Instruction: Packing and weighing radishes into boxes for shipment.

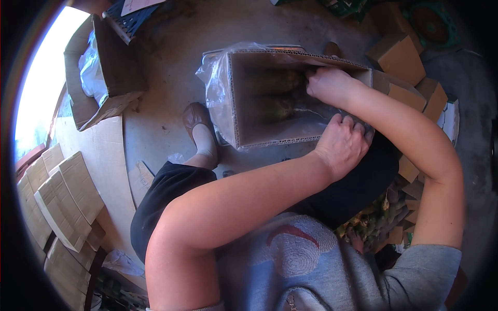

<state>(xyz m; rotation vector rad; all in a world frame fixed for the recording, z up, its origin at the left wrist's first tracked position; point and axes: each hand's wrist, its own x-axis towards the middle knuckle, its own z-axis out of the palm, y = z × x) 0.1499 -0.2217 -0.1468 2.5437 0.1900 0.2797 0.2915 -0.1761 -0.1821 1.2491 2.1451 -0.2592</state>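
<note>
An open cardboard box (275,141) with a clear plastic liner (213,83) folded over its rim stands between my legs. Several long, thick green-brown pieces (267,106), shaped like vegetables, lie in its shaded inside; I cannot make out their kind. My right hand (329,85) reaches over the far right rim into the box with curled fingers, and its fingertips are hidden in shadow beside these pieces. At the near right corner, my left hand (342,145) is closed over the box's edge and liner.
Left stands another cardboard box (116,78) with a plastic liner, near a blue crate (129,23). Flattened cardboard (70,199) leans at lower left. Brown cartons (397,59) are heaped at right. A pile of green-yellow produce (371,215) lies behind my right leg.
</note>
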